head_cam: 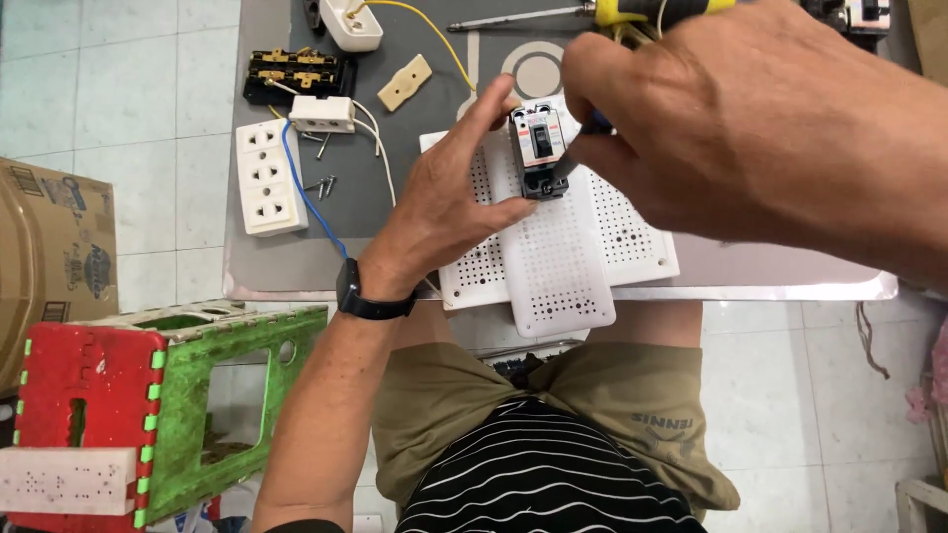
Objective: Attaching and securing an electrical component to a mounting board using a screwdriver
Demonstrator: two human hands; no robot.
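— Two hands meet over what?
— Over a small circuit breaker (538,148) standing on a white perforated board (553,262) at the tabletop (770,281) front edge. Left hand (449,192) has its fingers clamped on the breaker's left side, thumb low, forefinger high.
— And the other?
— Right hand (731,118) comes in from above, fingers together around a dark tool tip touching the breaker's lower right; the tool itself is mostly hidden.
— Any containers?
— One cardboard box (54,262) on the floor at left, contents not visible. Nothing else holds anything.
— Around the board?
— Left of it lie a white triple socket (269,178), a black terminal part (286,77), loose screws (324,184) and a blue wire (308,197). A yellow-handled screwdriver (553,15) lies at the far edge.
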